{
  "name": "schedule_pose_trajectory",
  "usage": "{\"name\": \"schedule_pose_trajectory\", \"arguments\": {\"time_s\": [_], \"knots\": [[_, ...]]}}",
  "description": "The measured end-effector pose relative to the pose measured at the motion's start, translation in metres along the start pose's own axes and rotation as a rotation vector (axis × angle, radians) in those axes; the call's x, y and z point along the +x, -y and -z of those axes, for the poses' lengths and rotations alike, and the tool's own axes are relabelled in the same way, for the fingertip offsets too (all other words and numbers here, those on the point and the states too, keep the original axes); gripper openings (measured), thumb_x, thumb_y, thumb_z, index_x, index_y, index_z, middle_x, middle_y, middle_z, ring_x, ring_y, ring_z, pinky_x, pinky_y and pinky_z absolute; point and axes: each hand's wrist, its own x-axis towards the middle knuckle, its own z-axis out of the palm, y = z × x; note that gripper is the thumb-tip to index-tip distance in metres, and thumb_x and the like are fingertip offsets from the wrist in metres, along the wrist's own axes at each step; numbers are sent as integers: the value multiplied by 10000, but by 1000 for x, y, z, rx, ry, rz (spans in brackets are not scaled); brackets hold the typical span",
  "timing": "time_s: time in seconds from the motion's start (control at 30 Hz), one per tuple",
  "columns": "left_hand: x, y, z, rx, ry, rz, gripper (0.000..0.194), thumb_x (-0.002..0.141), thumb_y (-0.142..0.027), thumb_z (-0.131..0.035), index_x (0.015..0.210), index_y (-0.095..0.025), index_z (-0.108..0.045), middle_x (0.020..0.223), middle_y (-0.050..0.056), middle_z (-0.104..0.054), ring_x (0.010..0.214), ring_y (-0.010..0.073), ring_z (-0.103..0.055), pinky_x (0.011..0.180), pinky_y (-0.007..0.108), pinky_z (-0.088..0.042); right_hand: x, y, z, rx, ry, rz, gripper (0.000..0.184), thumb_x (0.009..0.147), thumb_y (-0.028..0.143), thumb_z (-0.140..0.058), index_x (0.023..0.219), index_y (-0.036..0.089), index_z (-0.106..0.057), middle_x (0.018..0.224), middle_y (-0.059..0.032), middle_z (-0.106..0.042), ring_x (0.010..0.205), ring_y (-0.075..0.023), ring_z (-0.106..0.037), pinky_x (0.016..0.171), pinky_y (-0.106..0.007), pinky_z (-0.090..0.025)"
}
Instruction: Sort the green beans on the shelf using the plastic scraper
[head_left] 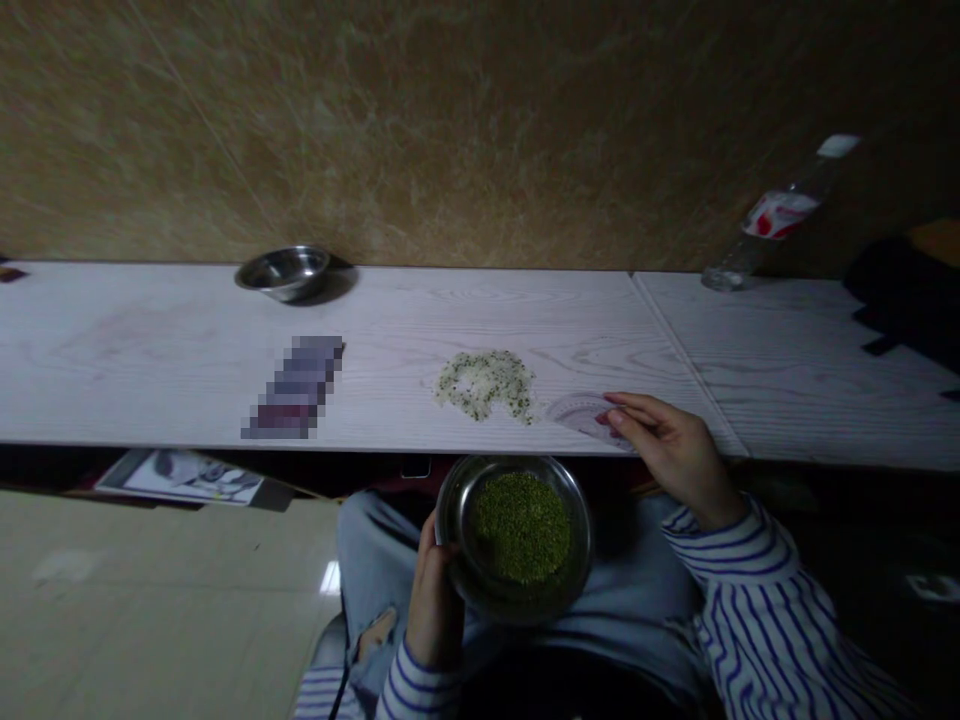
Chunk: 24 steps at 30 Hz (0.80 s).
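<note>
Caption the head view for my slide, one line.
Left hand holds a metal bowl of green beans below the table edge; right hand holds a clear protractor beside scattered white-and-green grains.

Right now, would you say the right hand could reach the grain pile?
Probably yes: the right hand holds the clear protractor beside the grain pile, and nothing visible blocks the way.

from the head, i'm looking forward and down through one camera, facing the wall beyond the table, lap close below.
</note>
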Motion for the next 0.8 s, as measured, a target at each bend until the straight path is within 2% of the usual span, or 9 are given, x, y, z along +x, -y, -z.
{"name": "schedule_pose_trajectory", "arguments": {"time_s": [0.13, 0.27, 0.4, 0.57, 0.8], "knots": [[3, 7, -1, -72, 52, 66, 500, 749, -343, -642, 1221, -187, -702, 1252, 109, -710, 1272, 361, -563, 1085, 517, -427, 3, 1, 2, -75, 76, 19, 349, 811, 438, -716, 1032, 176, -784, 897, -105, -806, 798, -241, -770, 770, -385, -639], [2, 12, 0, -63, 57, 81, 490, 753, -334, -649, 1221, -198, -703, 1248, 103, -707, 1255, 360, -573, 1086, 512, -424, 10, 2, -4, -124, 173, 71, 276, 818, 394, -695, 987, 204, -802, 941, -90, -809, 898, -254, -764, 833, -394, -627], [2, 15, 2, -43, 79, 83, 475, 783, -317, -635, 1243, -213, -687, 1300, 99, -682, 1300, 352, -538, 1135, 518, -352, 21, 2, -14, -131, 229, 102, 248, 836, 348, -667, 996, 211, -797, 964, -74, -811, 895, -239, -764, 812, -373, -624], [6, 10, 0, -51, 105, 66, 502, 817, -352, -625, 1302, -224, -647, 1388, 97, -636, 1370, 345, -477, 1155, 502, -319, 42, -2, -26, -133, 237, 146, 257, 842, 316, -646, 1029, 209, -788, 1003, -69, -807, 931, -226, -753, 860, -378, -603], [8, -3, -12, -92, 64, 111, 476, 759, -374, -656, 1210, -223, -684, 1313, 89, -682, 1334, 354, -507, 1121, 495, -359, 64, -4, -38, -56, 240, 157, 268, 834, 323, -651, 1025, 184, -778, 975, -89, -800, 907, -217, -752, 878, -399, -594]]}}
